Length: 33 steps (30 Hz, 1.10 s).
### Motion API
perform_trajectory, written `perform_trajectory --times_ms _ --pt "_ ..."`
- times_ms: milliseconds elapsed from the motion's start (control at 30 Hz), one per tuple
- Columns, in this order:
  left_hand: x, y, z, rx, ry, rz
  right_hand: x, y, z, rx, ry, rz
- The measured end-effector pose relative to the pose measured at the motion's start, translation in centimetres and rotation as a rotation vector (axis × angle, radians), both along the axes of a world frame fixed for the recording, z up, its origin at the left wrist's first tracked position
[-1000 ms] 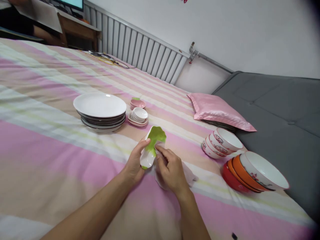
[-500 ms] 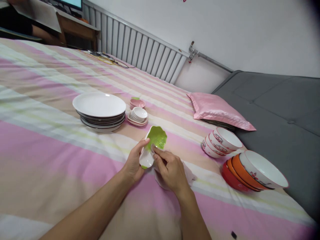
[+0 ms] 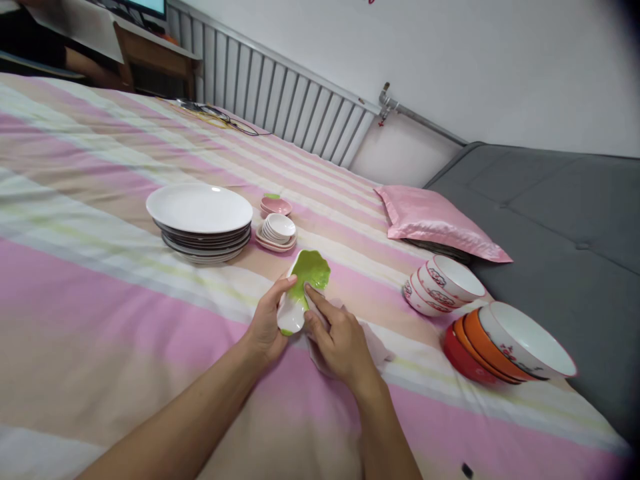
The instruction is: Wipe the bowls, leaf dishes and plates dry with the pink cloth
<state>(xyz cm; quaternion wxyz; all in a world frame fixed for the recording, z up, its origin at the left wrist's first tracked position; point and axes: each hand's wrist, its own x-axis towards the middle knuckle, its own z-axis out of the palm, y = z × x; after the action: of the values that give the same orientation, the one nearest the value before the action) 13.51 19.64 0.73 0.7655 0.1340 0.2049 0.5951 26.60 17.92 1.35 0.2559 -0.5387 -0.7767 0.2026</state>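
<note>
My left hand [image 3: 271, 321] grips a small green and white dish [image 3: 314, 267] by its left side, thumb on the rim and fingers underneath. The dish has a wavy green end and a white end with a green tip, and it is tilted toward me. In my right hand [image 3: 344, 337] is a pale pinkish cloth [image 3: 374, 343], bunched under the palm. The index finger presses the cloth against the inside of the dish. Part of the cloth is hidden by the right hand.
On the striped bedsheet [image 3: 200, 400] stand a stack of plates [image 3: 200, 210], small white dishes [image 3: 280, 227] and pink dishes [image 3: 277, 206]. To the right are patterned bowls [image 3: 445, 283], larger orange and red bowls [image 3: 475, 347] and a pink pillow [image 3: 440, 217]. A person's leg [image 3: 90, 63] shows at far left.
The right index finger has straightened and shifted slightly upward within the dish, with the cloth under it. The dish has moved a little to the left in my left hand.
</note>
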Motion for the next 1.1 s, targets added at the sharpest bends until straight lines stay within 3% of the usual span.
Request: perform_trajectory --times_ms 400,767,1100 --pt "-0.3 0.3 0.3 -0.013 -0.046 0.056 -0.7 -0.7 0.2 -0.101 0.071 0.197" --pt "-1.1 0.8 0.1 -0.052 -0.105 0.112 -0.3 -1.0 0.7 -0.202 0.246 0.293" --pt "-0.9 0.5 0.1 -0.016 -0.092 0.102 -0.6 -1.1 1.0 -0.188 0.304 0.355"
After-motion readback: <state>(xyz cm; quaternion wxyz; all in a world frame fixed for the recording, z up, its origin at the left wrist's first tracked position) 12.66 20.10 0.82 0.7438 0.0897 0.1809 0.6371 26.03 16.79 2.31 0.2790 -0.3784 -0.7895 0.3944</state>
